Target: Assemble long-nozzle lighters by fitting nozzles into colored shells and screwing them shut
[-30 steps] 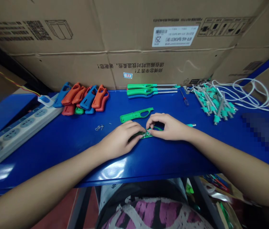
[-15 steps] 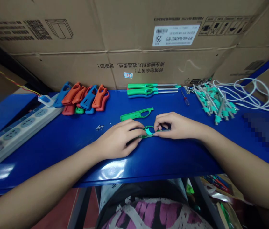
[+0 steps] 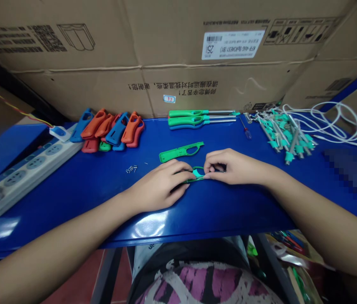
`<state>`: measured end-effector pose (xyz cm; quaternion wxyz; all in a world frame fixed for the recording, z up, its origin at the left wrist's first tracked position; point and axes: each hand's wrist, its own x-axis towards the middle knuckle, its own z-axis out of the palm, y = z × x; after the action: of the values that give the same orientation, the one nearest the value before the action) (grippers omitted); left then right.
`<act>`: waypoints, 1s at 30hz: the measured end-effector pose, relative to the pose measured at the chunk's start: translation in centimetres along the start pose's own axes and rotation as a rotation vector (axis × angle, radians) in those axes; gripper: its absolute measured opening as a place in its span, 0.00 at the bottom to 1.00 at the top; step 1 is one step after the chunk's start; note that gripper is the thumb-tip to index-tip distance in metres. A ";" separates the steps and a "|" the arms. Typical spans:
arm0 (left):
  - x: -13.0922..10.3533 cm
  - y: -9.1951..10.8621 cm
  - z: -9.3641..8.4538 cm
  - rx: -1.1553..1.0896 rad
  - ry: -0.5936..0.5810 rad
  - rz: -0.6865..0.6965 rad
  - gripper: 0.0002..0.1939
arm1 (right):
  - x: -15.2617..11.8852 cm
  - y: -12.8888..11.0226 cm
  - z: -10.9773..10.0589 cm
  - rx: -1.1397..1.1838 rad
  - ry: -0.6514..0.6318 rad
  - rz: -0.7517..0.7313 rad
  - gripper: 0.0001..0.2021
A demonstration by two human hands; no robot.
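Note:
Between my two hands lies a green lighter shell half point(image 3: 197, 177) with a teal trigger point(image 3: 198, 172) in it, low over the blue table. My left hand point(image 3: 165, 183) grips its left part, fingers and thumb closed around it. At its right end, the thumb and forefinger of my right hand point(image 3: 225, 166) are pinched on it. Both hands hide much of the shell. Just behind them another green shell half point(image 3: 181, 152) lies flat, its inner side up. Several small screws point(image 3: 131, 169) lie left of my left hand.
Orange, blue, red and green lighter shells point(image 3: 111, 131) are piled at the back left beside a power strip point(image 3: 35, 162). Long lighters point(image 3: 194, 119) lie at the back, near a screwdriver point(image 3: 246, 131). Metal tubes with teal triggers point(image 3: 287, 135) and a white cable point(image 3: 339, 122) occupy the back right.
Both hands stay in nearly the same place. My left fingers have shifted slightly to the right along the green shell half, and my right fingertips have moved a little.

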<state>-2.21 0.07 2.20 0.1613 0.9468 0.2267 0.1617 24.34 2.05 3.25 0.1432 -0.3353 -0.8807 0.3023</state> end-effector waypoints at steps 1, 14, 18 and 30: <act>0.0 0.0 0.0 0.000 -0.003 -0.004 0.15 | 0.0 0.0 0.0 0.001 -0.005 0.005 0.04; 0.1 0.4 0.2 0.110 -0.010 -0.012 0.16 | -0.1 -0.4 0.0 -0.153 0.000 -0.039 0.04; 0.0 0.2 0.2 0.126 0.005 -0.006 0.16 | -0.3 -0.2 -0.1 -0.150 0.008 -0.072 0.04; -0.3 -0.6 0.2 0.136 0.042 -0.015 0.16 | -0.4 0.2 -0.2 -0.140 0.061 -0.112 0.06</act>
<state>-2.60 0.37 1.78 0.0931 0.9503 0.2476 0.1644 24.87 2.03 3.26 0.1627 -0.3035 -0.9124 0.2211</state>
